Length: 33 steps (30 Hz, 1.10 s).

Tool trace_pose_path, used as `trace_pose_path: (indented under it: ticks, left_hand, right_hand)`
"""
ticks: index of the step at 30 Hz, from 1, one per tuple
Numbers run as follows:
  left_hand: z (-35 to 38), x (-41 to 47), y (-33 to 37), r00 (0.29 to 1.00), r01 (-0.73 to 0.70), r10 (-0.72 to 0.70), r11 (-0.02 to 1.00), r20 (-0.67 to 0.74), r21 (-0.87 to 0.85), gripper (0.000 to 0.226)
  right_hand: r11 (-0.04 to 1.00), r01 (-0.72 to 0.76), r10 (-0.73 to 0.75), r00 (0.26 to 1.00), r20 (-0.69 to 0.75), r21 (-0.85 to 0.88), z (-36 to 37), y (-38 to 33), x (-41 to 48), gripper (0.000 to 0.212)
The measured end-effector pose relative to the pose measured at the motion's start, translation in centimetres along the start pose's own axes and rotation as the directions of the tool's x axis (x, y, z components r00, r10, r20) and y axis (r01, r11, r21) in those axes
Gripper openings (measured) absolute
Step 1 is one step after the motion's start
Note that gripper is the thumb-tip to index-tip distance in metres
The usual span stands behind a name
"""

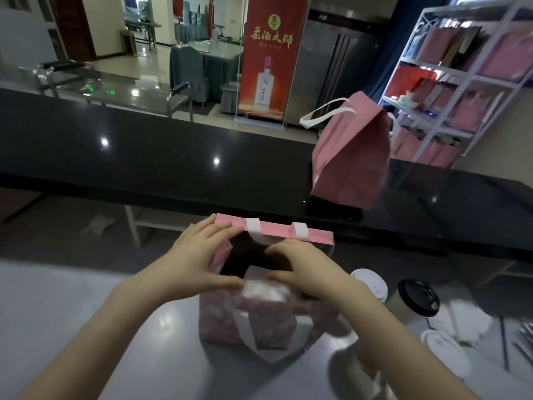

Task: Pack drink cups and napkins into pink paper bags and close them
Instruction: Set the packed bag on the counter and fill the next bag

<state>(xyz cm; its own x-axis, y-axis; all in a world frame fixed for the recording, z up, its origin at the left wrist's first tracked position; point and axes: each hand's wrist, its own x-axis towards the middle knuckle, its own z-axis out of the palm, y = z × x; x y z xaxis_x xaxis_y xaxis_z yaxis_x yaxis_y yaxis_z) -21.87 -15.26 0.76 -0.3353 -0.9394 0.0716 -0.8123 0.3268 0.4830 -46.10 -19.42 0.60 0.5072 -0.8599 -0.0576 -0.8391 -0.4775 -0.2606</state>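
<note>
— Where is the pink bag (222, 321) found?
— Upright on the table (86, 313), straight ahead between both hands, its mouth running left to right.
— And the hands?
— The left hand (199, 255) is laid straight-fingered on the left rim. The near rim is gripped by the curled right hand (305, 269).

The pink paper bag (227, 321) is dark inside, contents unseen, its near face blurred. The right hand (307, 271) hides part of a white-lidded cup (372, 284); a white heap (467, 319) nearby is unreadable
</note>
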Motion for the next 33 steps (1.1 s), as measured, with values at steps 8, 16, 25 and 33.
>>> trace_pose_path:
  ticks: [8, 16, 25, 33]
  left_hand:
    - [2.4, 5.0, 10.2, 0.934, -0.189, 0.151, 0.978, -0.324, -0.088, 0.022]
    - [13.8, 16.1, 27.4, 0.905, -0.426, 0.425, 0.901, -0.034, -0.080, 0.008]
    - [32.6, 26.0, 43.9, 0.769, -0.541, 0.539, 0.835, 0.342, -0.098, 0.015]
    - [46.1, 30.4, 51.0, 0.670, -0.635, 0.541, 0.772, 0.508, 0.015, 0.037]
  right_hand:
    - [0.985, 0.072, -0.029, 0.965, -0.261, 0.159, -4.6, 6.4, -7.8, 0.018]
    - [0.938, -0.329, 0.346, 0.901, -0.261, 0.108, -7.1, 24.0, -21.2, 0.020]
    - [0.606, -0.759, 0.792, 0.604, -0.091, 0.238, -2.6, 42.0, -38.4, 0.026]
    - [0.448, -0.874, 0.893, 0.449, -0.042, 0.187, 3.4, 51.3, -41.5, 0.056]
